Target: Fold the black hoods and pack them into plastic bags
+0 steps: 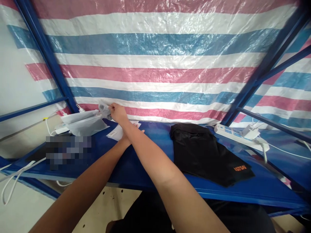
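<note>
Near the back-left of the blue metal counter (157,131), the right hand (118,113) pinched a translucent grey plastic packet (104,109). Its forearm (157,165) obscured the left hand (125,139), grip unclear, on white paper sheets (115,133). Folded black fabric (199,150) lay rightward.

Over my remote feed I see the left forearm (93,176) and right forearm (167,178) bare, the left hand (125,139) and right hand (119,113) too; near, I make out black clothing (138,212) across the lap, its cut unclear.
</note>
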Demonstrator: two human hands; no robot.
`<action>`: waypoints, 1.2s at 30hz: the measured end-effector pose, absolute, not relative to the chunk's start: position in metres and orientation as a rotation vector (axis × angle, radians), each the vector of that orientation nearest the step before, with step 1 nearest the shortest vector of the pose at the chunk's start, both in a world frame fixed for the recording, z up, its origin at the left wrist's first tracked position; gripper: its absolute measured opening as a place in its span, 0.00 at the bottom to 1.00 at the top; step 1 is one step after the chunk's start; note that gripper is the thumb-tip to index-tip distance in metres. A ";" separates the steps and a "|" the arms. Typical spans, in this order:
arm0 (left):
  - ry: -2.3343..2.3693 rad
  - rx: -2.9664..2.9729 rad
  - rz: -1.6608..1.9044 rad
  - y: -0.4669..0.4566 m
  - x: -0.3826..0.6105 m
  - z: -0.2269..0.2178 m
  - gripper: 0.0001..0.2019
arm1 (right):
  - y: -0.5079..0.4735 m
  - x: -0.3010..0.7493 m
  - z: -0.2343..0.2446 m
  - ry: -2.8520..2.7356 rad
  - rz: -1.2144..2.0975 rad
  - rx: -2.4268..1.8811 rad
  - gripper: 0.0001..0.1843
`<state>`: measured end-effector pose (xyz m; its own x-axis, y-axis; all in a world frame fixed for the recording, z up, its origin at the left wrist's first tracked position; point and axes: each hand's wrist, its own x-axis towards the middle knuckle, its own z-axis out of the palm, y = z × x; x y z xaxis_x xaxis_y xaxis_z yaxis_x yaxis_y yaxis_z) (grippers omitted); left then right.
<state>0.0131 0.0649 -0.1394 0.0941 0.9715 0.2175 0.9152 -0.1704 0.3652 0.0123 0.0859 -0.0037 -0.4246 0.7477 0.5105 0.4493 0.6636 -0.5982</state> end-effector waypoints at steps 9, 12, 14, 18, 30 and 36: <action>2.007 2.218 0.493 0.058 0.042 -0.139 0.38 | 0.086 0.004 -0.031 -2.258 0.465 -0.985 0.07; 1.944 2.288 0.539 0.054 0.036 -0.131 0.32 | 0.089 0.024 -0.028 -2.231 0.446 -0.944 0.10; 1.935 2.302 0.563 0.049 0.032 -0.123 0.30 | 0.091 0.047 -0.023 -2.210 0.430 -0.926 0.12; 2.025 2.285 0.563 0.040 0.030 -0.106 0.27 | 0.089 0.132 -0.011 -2.220 0.398 -0.870 0.09; 2.356 2.168 0.368 0.038 0.029 -0.091 0.25 | 0.043 0.374 -0.043 -2.301 -0.013 -1.759 0.43; 2.393 2.162 0.485 0.036 0.014 -0.092 0.27 | 0.046 0.381 -0.037 -2.368 0.069 -1.612 0.27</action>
